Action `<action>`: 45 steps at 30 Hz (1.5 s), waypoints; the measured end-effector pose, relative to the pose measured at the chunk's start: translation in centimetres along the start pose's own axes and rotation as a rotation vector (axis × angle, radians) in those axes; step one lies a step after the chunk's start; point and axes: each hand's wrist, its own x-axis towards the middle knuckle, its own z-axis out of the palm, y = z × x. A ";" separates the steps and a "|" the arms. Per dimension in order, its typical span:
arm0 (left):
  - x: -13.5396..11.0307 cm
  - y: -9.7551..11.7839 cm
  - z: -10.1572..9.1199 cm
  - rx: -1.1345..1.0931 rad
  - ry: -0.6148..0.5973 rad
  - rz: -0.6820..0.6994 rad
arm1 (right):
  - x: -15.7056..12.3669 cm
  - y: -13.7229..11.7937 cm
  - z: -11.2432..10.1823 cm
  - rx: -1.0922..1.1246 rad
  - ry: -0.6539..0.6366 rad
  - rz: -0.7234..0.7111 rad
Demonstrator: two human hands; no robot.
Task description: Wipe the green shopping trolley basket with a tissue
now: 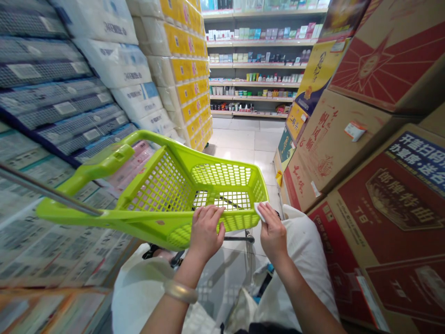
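A lime-green plastic shopping basket [163, 185] hangs tilted in front of me, its open top facing right. My left hand [206, 232], a pale bangle on its wrist, curls its fingers over the basket's near rim. My right hand [273, 232] pinches a small white cloth or wipe [260, 209] against the basket's right corner. A metal cart frame [239, 239] shows just below the basket. My lap is covered in white clothing.
Stacked tissue packs [114, 65] wall the left side. Brown and red cartons [378, 185] are piled high on the right. A narrow tiled aisle [243, 139] runs ahead to shelves of small goods [257, 60]. A grey metal bar [45, 190] crosses at left.
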 end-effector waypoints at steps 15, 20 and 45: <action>-0.3 0.0 -0.1 -0.016 -0.002 -0.011 | -0.3 0.7 -0.9 -0.024 0.009 -0.006; -0.2 0.1 -0.1 -0.036 -0.005 -0.015 | 0.2 -3.8 1.9 0.097 -0.154 -0.205; -1.4 0.7 -0.1 -0.065 0.038 -0.010 | -0.5 0.6 -2.4 0.070 -0.058 -0.109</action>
